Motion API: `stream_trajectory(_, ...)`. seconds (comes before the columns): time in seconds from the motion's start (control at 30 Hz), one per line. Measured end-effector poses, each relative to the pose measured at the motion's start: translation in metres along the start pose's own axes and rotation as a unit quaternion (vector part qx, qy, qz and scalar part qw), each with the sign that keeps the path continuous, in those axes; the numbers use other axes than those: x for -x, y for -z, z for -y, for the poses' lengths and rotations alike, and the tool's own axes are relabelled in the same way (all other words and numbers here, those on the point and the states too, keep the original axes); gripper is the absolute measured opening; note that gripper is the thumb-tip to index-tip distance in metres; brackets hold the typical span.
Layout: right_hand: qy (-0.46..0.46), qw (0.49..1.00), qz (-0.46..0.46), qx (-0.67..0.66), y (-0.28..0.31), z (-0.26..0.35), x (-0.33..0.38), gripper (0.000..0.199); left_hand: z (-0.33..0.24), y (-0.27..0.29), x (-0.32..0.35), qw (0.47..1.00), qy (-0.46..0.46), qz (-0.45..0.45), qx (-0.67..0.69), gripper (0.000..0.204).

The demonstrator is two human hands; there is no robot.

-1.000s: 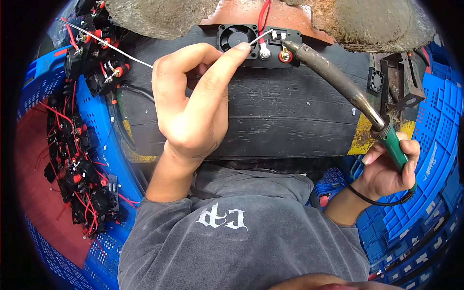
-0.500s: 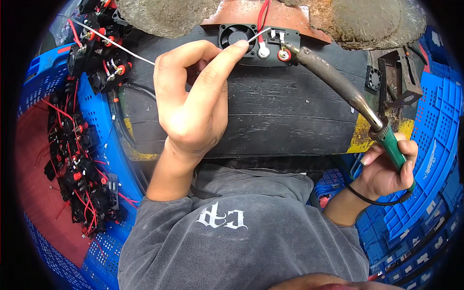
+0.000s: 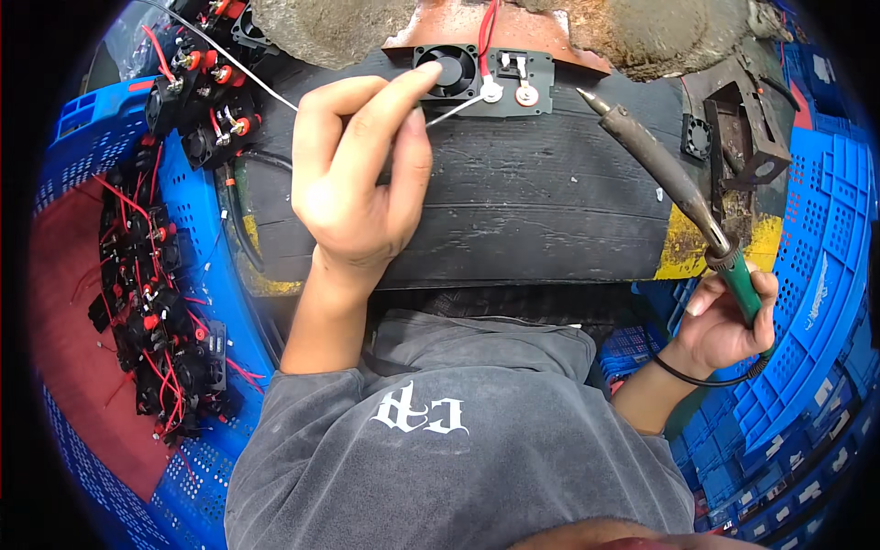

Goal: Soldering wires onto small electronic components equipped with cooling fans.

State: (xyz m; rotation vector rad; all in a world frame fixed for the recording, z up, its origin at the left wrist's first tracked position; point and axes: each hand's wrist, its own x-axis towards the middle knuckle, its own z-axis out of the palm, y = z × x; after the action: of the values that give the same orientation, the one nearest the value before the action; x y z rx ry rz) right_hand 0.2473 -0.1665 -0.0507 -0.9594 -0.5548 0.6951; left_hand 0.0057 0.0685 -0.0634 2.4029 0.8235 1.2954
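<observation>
My left hand (image 3: 362,174) pinches a thin silvery solder wire (image 3: 456,109) whose end reaches a round metal terminal on a small grey panel (image 3: 513,82). The panel carries a black fan (image 3: 446,70) and a red lead, and lies at the far edge of a dark wooden board (image 3: 513,211). My right hand (image 3: 729,316) grips the green handle of a soldering iron (image 3: 655,156). Its dark tip points up and left and hangs just right of the panel, apart from it.
Blue perforated crates (image 3: 830,275) surround the board. To the left lie many black fan parts with red wires (image 3: 170,321), more at the upper left (image 3: 206,101). A rusty metal stand (image 3: 742,137) sits at the right. Rough stone (image 3: 367,27) borders the far edge.
The soldering iron tip has drawn back to the right, away from the panel's terminals. My left hand still holds the solder wire at the terminal.
</observation>
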Motion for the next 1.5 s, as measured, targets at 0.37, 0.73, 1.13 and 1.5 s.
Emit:
stream_trajectory(0.37,0.041,0.997,-0.069,-0.019,0.027,0.011,0.030,0.042,-0.005,0.024,-0.006,0.990,0.107,0.011,-0.087,0.029)
stream_trajectory(0.73,0.052,0.993,-0.097,-0.038,0.047,0.010,0.050,0.044,0.004,0.038,-0.002,0.965,0.068,0.065,-0.245,0.023)
stream_trajectory(1.13,0.076,0.988,-0.130,-0.044,0.064,0.012,0.069,0.040,-0.036,0.004,-0.036,0.946,0.033,0.247,-0.206,0.055)
stream_trajectory(1.5,0.066,0.984,-0.161,-0.030,0.073,0.011,0.076,0.045,-0.038,0.004,-0.040,0.948,-0.012,0.250,-0.195,0.041)
